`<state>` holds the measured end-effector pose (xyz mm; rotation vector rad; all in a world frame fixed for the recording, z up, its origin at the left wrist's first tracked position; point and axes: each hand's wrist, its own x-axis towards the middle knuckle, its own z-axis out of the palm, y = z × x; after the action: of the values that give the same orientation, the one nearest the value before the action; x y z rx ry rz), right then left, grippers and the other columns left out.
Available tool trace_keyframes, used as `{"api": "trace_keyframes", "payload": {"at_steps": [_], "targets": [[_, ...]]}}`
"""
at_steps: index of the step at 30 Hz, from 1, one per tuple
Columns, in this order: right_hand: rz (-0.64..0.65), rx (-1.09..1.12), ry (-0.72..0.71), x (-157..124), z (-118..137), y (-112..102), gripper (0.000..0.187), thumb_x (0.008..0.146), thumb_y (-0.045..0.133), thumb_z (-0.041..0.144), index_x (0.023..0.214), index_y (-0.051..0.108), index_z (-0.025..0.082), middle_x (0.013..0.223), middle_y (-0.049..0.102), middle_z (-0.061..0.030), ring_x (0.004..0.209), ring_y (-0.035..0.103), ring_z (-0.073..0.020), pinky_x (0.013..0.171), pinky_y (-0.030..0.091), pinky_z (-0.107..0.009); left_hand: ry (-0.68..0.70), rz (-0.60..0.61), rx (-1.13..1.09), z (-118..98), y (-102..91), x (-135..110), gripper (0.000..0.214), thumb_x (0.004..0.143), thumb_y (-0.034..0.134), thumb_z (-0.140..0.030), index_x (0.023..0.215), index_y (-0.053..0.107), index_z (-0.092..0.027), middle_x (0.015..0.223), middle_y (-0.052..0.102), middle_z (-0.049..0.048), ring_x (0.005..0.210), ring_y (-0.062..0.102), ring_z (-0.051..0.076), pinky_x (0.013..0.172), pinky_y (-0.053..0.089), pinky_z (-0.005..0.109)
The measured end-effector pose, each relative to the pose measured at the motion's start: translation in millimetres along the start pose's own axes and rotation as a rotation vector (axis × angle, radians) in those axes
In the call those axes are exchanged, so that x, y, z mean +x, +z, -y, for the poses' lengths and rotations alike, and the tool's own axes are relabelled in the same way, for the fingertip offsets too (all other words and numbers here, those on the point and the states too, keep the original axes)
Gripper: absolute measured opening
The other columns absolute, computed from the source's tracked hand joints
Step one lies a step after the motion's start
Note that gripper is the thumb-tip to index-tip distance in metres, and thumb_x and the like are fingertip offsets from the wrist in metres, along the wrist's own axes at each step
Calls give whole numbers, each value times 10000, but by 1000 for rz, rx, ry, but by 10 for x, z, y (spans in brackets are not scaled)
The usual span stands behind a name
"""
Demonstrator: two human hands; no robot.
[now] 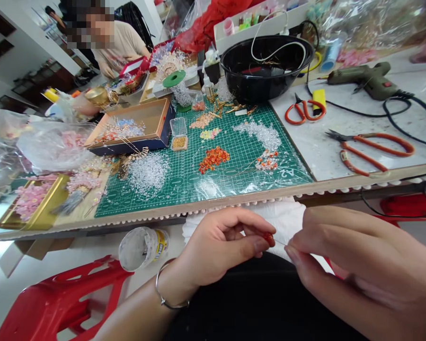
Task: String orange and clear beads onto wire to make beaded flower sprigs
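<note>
My left hand (pixel 230 241), with a bangle on the wrist, pinches a small cluster of orange-red beads (pixel 269 239) between thumb and forefinger. A thin wire (pixel 280 243) runs from the cluster to my right hand (pixel 355 260), whose thumb and forefinger are closed on its end. Both hands are above my lap, in front of the table edge. On the green cutting mat (pixel 177 184) beyond them lie a pile of orange beads (pixel 215 159), a heap of clear beads (pixel 149 175) and a curved strip of clear beads (pixel 262 132).
Orange-handled pliers (pixel 379 147), red-handled cutters (pixel 301 111) and a glue gun (pixel 365 78) lie on the right. Behind the mat stand a black basin (pixel 266 71) and an open box (pixel 142 118). A red stool (pixel 64 303) and white tub (pixel 138 248) are below left. Another person (pixel 122 42) sits opposite.
</note>
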<state>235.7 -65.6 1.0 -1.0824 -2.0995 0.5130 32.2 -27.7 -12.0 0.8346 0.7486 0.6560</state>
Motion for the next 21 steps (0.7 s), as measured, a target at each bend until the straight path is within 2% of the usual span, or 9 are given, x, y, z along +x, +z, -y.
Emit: {"api": "trace_keyframes", "payload": {"at_steps": [5,10,14,16,21], "targets": [[-72,-97,11,19,33,-4,168,890,510,93,912,572,247,614,499,36,490,440,-140,479,307,-293,-1,-14,-34,4,0,-3,128,779,844,-189,888,777,-174,790,745,23,677,672,80,627,524,168],[-67,-149,-19,-23,42,-17,168,875,574,83,907,566,248,729,660,-8,555,585,-160,505,420,-308,-27,-42,-21,-8,15,-7,150,757,860,-213,873,773,-174,769,739,21,637,657,83,653,540,200],[-42,-189,-45,-47,26,-19,165,885,575,101,824,554,252,727,682,-19,614,664,-193,516,458,-325,-70,-83,24,-19,21,-2,196,735,875,-258,873,769,-167,765,736,34,658,673,114,643,541,221],[-36,-213,-76,-51,22,-20,168,896,569,105,840,527,258,753,696,-24,655,695,-203,535,474,-325,-82,-84,33,-19,20,1,206,731,877,-264,874,767,-165,753,730,32,665,676,120,642,538,223],[-33,-240,-101,-39,7,-28,165,923,541,116,912,478,268,716,674,-3,609,674,-189,522,463,-329,-55,-32,-26,-18,14,9,133,771,849,-205,876,769,-187,754,724,4,657,652,72,680,532,193]]}}
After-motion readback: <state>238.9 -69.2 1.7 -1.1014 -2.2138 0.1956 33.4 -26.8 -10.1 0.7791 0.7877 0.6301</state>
